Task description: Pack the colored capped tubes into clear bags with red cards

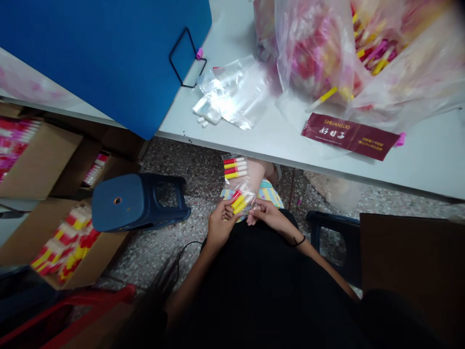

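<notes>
A small clear plastic bag (250, 198) of red and yellow sticks with white ends was held between the hands, above the lap. At its near left side, the bag and the coloured stick ends were pinched between the thumb and fingers of the left hand (220, 220). The bag's near right edge was caught in the fingertips of the right hand (268, 214) — a thin dark band (300, 241) was worn on that wrist. Just beyond the hands, a second clear packet (235, 168) was seen over a bare leg, its four sticks set in alternating red and yellow.

Farther ahead of the hands, a pile of flat clear plastic bags (245, 92) was spread on the white table (218, 138), with small white plugs (202, 121) scattered at its near left corner. Ahead and to the right, large translucent plastic sacks (312, 53) were filled with coloured pieces, and a maroon printed label (350, 136) was placed in front of them, near the table's edge.

Well to the left of the hands, a dark blue plastic stool (119, 201) was placed beside an open cardboard box (96, 259) — packed with bundles of red, yellow and white sticks.
</notes>
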Motion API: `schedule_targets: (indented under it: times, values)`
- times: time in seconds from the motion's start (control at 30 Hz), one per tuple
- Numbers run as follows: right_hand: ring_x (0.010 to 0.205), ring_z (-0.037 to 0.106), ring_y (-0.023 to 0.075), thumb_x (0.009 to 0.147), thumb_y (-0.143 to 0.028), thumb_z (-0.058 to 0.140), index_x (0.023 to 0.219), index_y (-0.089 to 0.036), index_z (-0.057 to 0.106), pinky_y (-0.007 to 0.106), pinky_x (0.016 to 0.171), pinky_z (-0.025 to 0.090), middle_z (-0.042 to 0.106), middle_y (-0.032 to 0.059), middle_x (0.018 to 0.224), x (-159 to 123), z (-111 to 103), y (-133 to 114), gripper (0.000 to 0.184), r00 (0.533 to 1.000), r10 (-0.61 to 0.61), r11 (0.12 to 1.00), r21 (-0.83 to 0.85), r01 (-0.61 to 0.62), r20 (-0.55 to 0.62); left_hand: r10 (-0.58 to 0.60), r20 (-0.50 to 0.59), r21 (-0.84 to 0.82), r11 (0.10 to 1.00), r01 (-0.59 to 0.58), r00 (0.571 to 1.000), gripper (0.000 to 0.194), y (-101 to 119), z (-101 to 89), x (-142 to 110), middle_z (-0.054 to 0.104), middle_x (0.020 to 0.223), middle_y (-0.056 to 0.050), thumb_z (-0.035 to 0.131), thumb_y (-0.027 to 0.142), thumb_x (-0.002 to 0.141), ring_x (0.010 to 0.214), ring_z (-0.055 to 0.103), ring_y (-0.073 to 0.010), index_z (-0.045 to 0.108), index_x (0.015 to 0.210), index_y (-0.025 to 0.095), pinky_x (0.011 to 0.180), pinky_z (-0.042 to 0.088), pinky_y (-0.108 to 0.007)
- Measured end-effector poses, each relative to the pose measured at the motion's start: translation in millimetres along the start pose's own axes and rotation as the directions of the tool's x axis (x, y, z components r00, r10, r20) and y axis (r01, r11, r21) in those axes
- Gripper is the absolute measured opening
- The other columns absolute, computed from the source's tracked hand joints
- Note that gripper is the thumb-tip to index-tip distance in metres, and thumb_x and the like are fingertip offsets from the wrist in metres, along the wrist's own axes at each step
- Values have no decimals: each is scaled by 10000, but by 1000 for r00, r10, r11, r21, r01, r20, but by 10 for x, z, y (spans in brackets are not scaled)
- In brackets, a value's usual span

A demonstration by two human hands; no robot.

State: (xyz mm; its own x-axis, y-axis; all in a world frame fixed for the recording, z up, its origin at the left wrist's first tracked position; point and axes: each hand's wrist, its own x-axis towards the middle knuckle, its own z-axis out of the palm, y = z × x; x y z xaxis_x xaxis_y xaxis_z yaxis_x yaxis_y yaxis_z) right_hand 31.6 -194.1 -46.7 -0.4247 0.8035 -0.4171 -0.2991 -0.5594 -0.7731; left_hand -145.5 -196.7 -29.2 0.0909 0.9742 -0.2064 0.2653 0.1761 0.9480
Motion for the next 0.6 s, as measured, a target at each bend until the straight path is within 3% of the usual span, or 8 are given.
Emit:
schedule_targets:
  times: [0.17,0.27,0.43,0.6]
  values:
    - [518,649,134,670,-410,716,911,-157,523,217,511,510,690,16,603,6,-13,10,399,1000,25,999,27,-25,-18,50,40,61,997,-53,998,672,-63,-15,-36,539,923,-16,653,241,736,703,542,-77,381,1351,235,625,471,-179]
    - [522,649,133,684,-408,707,925,-151,544,220,513,506,687,14,606,0,-4,5,388,999,33,999,23,-32,-18,74,33,96,992,-77,997,626,-84,-12,-64,555,924,-29,579,238,793,733,574,-93,351,1376,223,660,498,-199]
    - [519,647,124,710,-425,678,883,-136,574,218,511,506,687,20,613,-8,70,-7,353,999,42,999,-25,-41,17,-1,-46,127,992,7,999,547,-33,-11,-42,571,912,-37,482,326,873,611,590,-91,322,1380,200,599,508,-228]
    - [497,638,120,679,-465,692,803,-137,563,206,490,504,681,22,592,-2,148,3,373,997,81,996,-27,-80,14,2,-114,356,934,39,993,541,61,-26,16,614,810,-39,455,344,893,610,581,-128,312,1377,150,589,470,-245]
